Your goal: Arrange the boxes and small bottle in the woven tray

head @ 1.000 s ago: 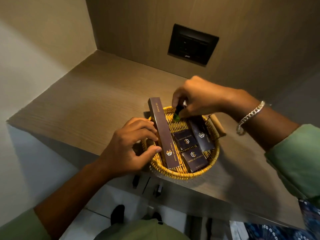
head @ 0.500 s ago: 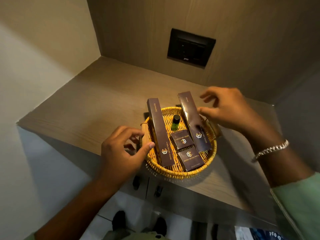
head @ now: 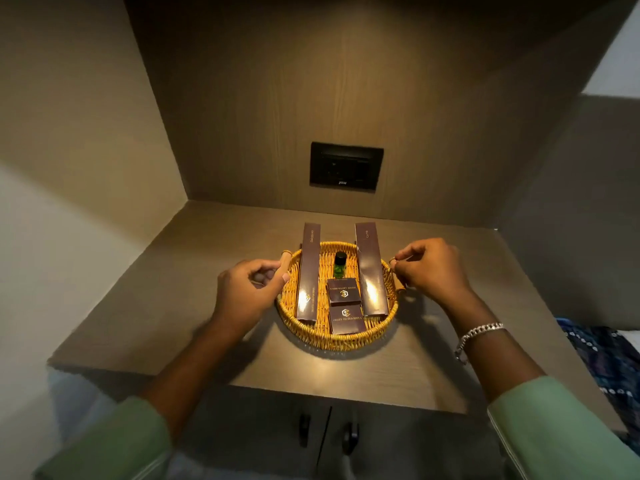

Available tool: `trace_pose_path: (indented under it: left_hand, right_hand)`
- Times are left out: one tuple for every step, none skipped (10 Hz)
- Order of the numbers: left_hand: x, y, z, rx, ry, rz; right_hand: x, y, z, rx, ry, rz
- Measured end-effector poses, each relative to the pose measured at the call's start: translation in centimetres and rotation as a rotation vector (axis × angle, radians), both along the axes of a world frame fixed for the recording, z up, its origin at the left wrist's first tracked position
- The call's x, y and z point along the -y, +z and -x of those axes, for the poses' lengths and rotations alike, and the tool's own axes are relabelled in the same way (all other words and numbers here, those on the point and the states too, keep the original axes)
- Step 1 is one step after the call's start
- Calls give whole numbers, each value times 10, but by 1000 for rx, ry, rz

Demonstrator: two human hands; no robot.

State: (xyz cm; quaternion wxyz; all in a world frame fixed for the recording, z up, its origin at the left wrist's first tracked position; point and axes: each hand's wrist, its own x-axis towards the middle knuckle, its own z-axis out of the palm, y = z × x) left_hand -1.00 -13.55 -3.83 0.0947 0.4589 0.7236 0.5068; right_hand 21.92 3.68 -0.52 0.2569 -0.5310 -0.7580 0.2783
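**A:** Head view is showing you the counter (head: pixel 194 327) first, with the tray (head: pixel 337 341) sitting near its middle. Are you seeing what is lying in it?

**B:** You are looking at two long boxes: the left box (head: pixel 308 271) and the right box (head: pixel 370 268), both poking out over the far rim. Between them two small boxes (head: pixel 343 291) are lying one behind the other, and the bottle (head: pixel 340 265) is standing upright just behind those.

**A:** And your hands?

**B:** Your left hand (head: pixel 247 292) is curling around the left handle (head: pixel 284 263), thumb and fingers partly closed; whether it is truly gripping, I cannot tell. Your right hand (head: pixel 429 268) is curling by the right handle (head: pixel 398 277), fingertips bent in, grip likewise unclear.

**A:** So how are you doing this well?

**B:** The arranging is looking nearly finished, I'd judge. If you are squaring or shifting the tray, be closing both hands evenly and keeping it level. Any tilt is likely tipping the bottle, and the overhanging long boxes are probably sliding first. Be moving slowly.
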Motion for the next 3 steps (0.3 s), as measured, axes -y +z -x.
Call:
trace_pose_path:
  left_hand:
    - [-20, 1, 28, -11, -45, 28]
    - [-34, 5, 40, -26, -55, 47]
    - [-33, 10, 39, -107, -103, 153]
  right_hand:
    - [2, 3, 20, 11, -59, 21]
    - [2, 9, 29, 17, -98, 11]
    - [20, 11, 32, 45, -95, -8]
